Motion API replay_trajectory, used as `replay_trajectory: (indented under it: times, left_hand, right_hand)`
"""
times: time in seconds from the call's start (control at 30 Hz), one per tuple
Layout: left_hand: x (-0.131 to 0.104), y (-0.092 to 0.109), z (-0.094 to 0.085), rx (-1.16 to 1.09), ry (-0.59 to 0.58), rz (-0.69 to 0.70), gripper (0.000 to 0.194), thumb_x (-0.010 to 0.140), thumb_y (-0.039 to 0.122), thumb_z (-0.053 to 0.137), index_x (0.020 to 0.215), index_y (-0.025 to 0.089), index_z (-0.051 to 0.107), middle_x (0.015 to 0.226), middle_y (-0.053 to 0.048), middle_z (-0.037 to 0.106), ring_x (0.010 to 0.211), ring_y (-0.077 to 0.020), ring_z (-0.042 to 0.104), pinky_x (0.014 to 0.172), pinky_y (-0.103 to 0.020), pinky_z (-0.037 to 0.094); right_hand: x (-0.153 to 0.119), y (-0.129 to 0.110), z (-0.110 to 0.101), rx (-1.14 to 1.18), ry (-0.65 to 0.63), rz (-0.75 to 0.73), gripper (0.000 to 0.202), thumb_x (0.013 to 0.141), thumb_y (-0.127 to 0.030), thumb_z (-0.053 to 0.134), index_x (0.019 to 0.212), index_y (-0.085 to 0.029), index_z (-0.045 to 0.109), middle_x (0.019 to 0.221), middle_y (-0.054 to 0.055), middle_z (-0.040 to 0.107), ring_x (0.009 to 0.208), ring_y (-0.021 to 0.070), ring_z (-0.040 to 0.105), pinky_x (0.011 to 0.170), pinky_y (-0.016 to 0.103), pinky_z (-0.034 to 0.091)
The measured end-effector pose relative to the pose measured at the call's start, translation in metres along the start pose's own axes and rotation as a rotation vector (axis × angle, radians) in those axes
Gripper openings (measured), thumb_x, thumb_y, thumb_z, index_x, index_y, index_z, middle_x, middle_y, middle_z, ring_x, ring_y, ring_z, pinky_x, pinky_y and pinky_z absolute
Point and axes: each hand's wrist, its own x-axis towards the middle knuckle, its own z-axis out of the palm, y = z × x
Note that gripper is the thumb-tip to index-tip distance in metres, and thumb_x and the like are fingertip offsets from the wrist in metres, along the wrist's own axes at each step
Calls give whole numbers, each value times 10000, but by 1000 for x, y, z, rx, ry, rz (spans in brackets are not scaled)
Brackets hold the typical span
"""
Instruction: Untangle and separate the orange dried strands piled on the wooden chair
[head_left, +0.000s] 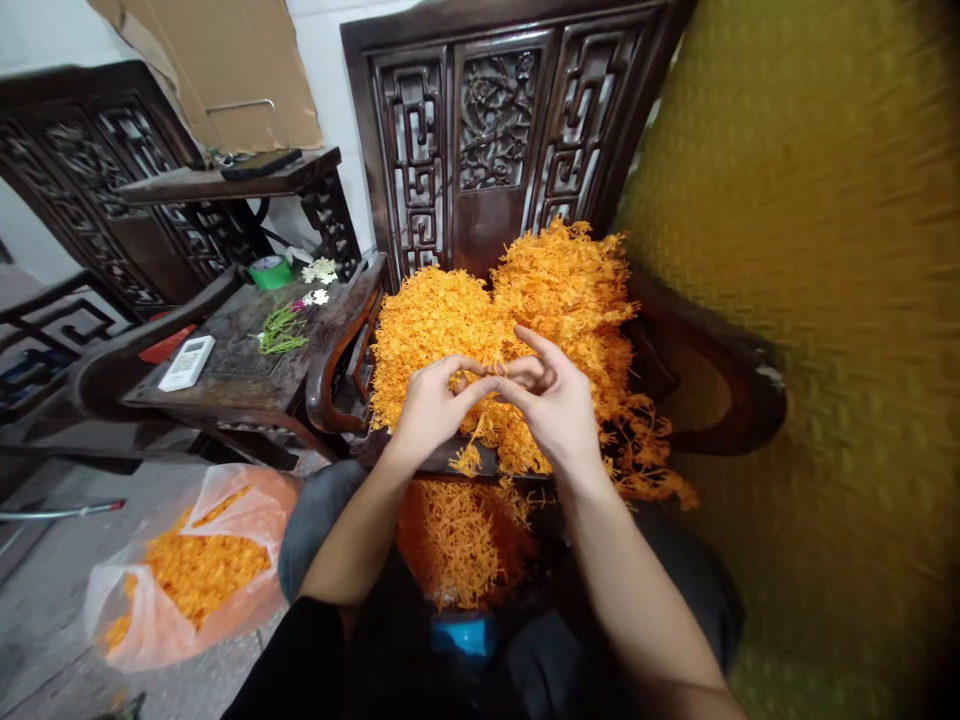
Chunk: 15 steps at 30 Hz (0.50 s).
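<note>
While left hand [435, 405] and right hand [562, 405] pinch together, contents unclear, plenty of orange heap [431, 320] seems left; near-left plastic bag [160, 628] looks part-filled.

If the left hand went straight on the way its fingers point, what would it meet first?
Most likely the right hand; the left hand seems to touch or nearly touch it. The orange pile appears to lie behind both.

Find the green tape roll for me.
In the head view, the green tape roll is left of the orange heap, on a dark wooden surface, beside the white flowers.
</note>
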Motion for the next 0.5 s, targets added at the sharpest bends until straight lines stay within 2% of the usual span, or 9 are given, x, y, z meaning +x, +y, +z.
replay_trajectory:
  times: [0.17, 0.3, 0.4, 0.5]
  left_hand:
    - [6, -6, -2, -55, -77, -15, 378, 861, 531, 759, 1026, 191, 749, 984, -39, 774, 763, -153, 659, 718, -287, 496]
    - [7, -2, -3, 34, -142, 63, 276, 938, 445, 688, 956, 172, 726, 889, -26, 753, 755, -147, 646, 690, -270, 464]
    - [8, 1, -11, 61, -37, 95, 232, 983, 363, 615, 884, 169, 696, 825, -12, 731, 720, -132, 623, 676, -264, 444]
    - [8, 1, -18, 86, 41, 114, 246, 977, 375, 607, 855, 173, 677, 769, -3, 703, 682, -128, 597, 668, -270, 438]
  right_hand:
    - [-1, -4, -1, 40, 7, 34, 892, 763, -342, 848, 1549, -261, 433, 999, 35, 707, 728, 153, 675, 644, 317, 614]
    - [0, 0, -3, 26, -21, -9, 769, 799, -337, 816, 1485, -291, 472, 960, 13, 641, 712, 145, 657, 662, 322, 616]
    - [-1, -1, -7, -35, -23, -26, 667, 819, -314, 790, 1418, -284, 497, 942, 10, 625, 704, 149, 637, 570, 294, 555]
    - [-5, -3, -12, -163, -34, -92, 438, 860, -263, 728, 1255, -263, 540, 985, 27, 667, 746, 149, 649, 683, 315, 562]
